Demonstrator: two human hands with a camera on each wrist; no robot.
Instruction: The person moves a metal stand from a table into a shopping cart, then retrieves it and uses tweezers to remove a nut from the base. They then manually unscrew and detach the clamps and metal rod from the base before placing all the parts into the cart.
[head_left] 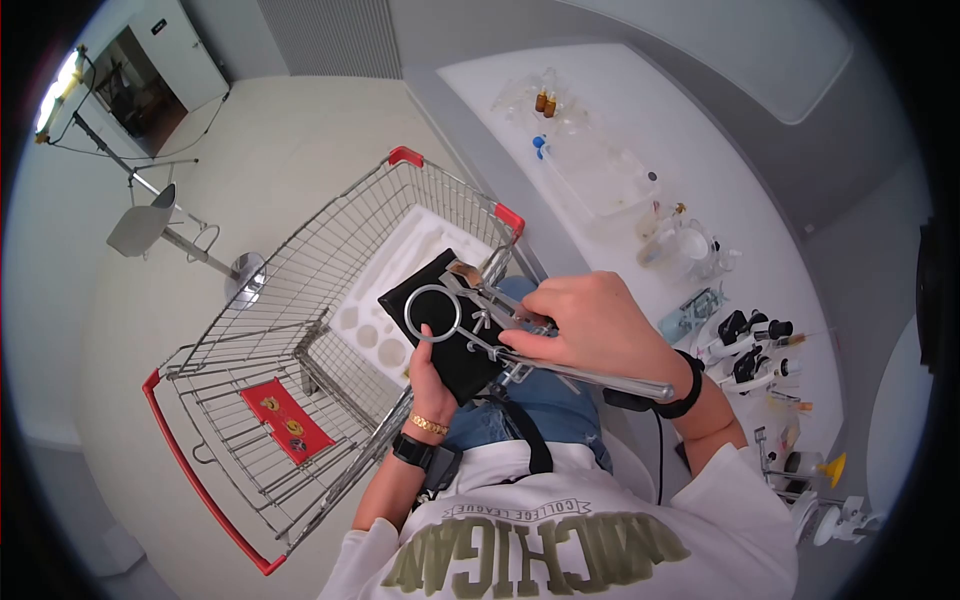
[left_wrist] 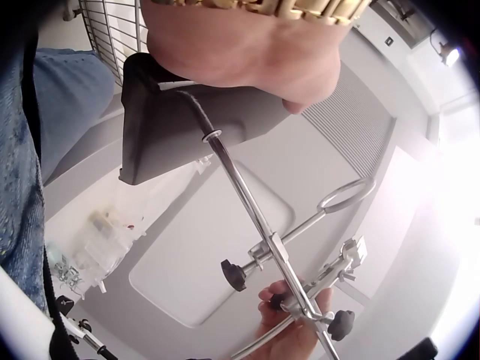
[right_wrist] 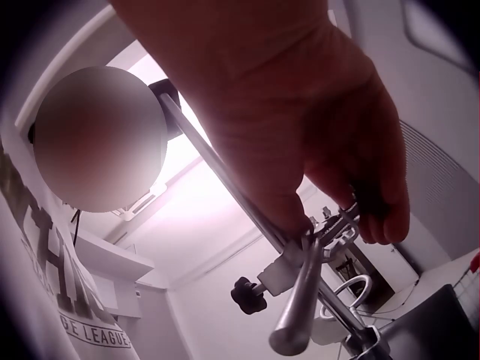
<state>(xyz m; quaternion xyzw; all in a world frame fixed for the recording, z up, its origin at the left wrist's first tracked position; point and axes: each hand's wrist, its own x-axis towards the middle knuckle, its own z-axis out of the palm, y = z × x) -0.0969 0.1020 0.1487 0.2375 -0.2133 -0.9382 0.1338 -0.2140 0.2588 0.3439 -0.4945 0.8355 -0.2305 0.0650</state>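
A retort stand is held up over the lap. Its black rectangular base point(head_left: 470, 375) is gripped at the edge by my left hand point(head_left: 430, 385), thumb on its face. The metal rod point(left_wrist: 247, 191) runs from the base past a support ring point(head_left: 407, 318) and a clamp point(left_wrist: 341, 266). My right hand point(head_left: 600, 320) pinches the clamp's screw end near the rod; in the right wrist view the fingers of that hand point(right_wrist: 300, 127) curl around a dark part beside the boss head point(right_wrist: 281, 274). Black knobs point(left_wrist: 233, 275) stick out from the holders.
A shopping cart point(head_left: 290, 250) stands ahead, with a white foam tray point(head_left: 365, 315) inside. At right, a white counter point(head_left: 600, 75) bears a clear tray, amber bottles point(head_left: 546, 103), glassware and microscopes point(head_left: 745, 350). A lamp stand point(head_left: 180, 240) is at far left.
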